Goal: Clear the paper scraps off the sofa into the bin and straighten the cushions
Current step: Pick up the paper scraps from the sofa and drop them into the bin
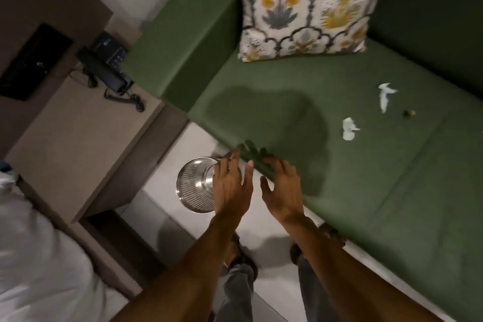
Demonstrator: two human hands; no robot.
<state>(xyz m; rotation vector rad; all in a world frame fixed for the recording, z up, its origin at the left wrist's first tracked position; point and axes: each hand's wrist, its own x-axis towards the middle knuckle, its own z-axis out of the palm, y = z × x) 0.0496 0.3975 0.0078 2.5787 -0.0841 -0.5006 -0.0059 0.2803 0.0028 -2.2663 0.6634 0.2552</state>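
Paper scraps are what remains to clear: both hands are empty and spread open. The left hand [230, 183] hovers over the rim of the metal bin [194, 185], fingers loosely fanned, and the right hand [283, 185] hangs just beside it at the front edge of the green sofa [326, 178], palm down with nothing in it. Farther out on the seat lie two white scraps, a near scrap [349, 129] and a far scrap [386, 96], well apart from the hands, with a small dark bit [408, 113] beside them. The likely next step is to reach right, pinch each scrap fully so that it does not tear, and carry both back in one trip. The patterned cushion [308, 5] leans in the corner, tilted, not yet squared.
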